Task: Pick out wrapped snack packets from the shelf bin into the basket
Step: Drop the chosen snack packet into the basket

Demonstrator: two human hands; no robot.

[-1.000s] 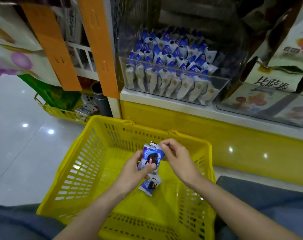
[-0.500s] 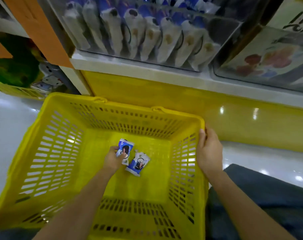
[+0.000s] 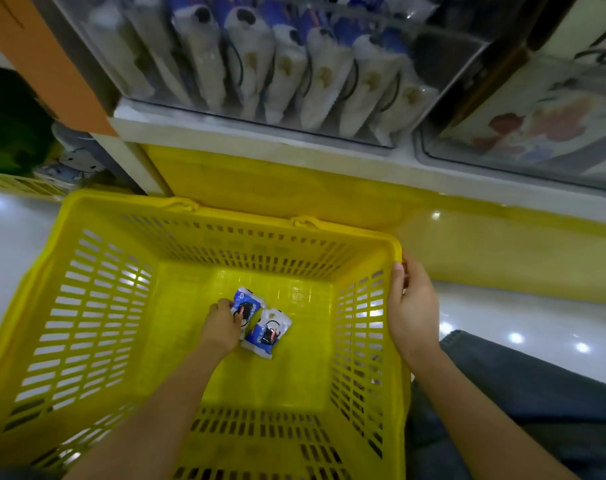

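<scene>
Left hand (image 3: pixel 222 327), low inside the yellow basket (image 3: pixel 128 202): fingers are curled round a blue-and-white snack packet (image 3: pixel 247 304), held just off or on the basket floor; which cannot be told. A second packet (image 3: pixel 268 333) lies touching it on the floor. Right hand (image 3: pixel 412 306) is wrapped on the basket's right rim. The packet is best let go flat beside the second one. Above the basket, the clear shelf bin (image 3: pixel 114 64) is cut off at the top; packet print is blurred; left fingertips are mostly hidden.

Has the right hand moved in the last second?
Yes. The right hand went from the middle of the yellow basket out to its right rim, which it now grips.
</scene>
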